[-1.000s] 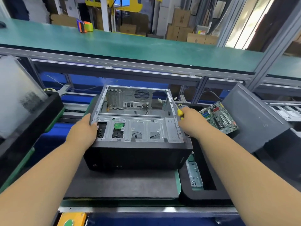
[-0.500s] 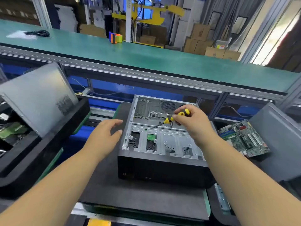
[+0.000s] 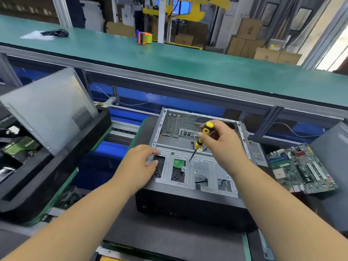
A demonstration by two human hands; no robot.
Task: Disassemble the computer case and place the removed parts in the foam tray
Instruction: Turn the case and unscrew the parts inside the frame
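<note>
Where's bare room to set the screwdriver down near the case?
Free: dark mat in front of the computer case, and left of it. Crowded: right side, where the motherboard lies.

No text, label or number is legible on anything in view.

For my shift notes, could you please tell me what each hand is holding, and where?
The right hand holds the screwdriver by its handle. The left hand holds nothing; it rests on the computer case.
</note>
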